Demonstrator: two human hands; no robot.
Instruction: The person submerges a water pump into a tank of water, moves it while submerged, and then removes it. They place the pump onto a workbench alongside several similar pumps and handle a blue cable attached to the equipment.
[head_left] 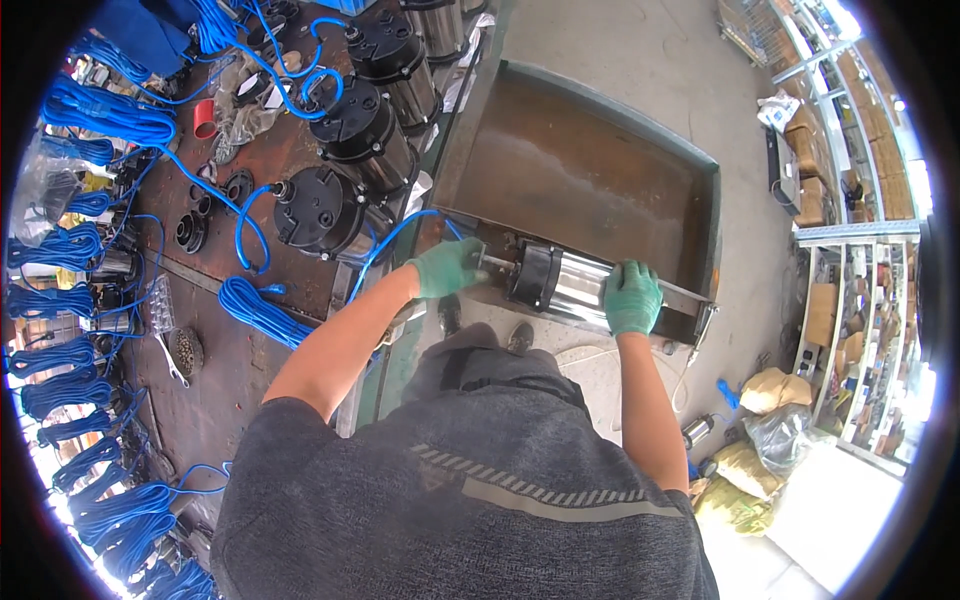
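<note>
A submersible pump with a shiny steel barrel and a black end lies crosswise in front of me, over the near side of a metal trough. My right hand, in a green glove, is wrapped over the right part of the barrel. Left of the black end, my left hand, also in a green glove, is closed around a short metal piece in line with the pump. Its fingertips are partly hidden. A blue cable runs past my left hand toward the bench.
The rusty-bottomed trough extends beyond the pump. On the left bench stand several black-topped pumps, with coiled blue cables and a wrench. Shelves with boxes and plastic sacks are at right.
</note>
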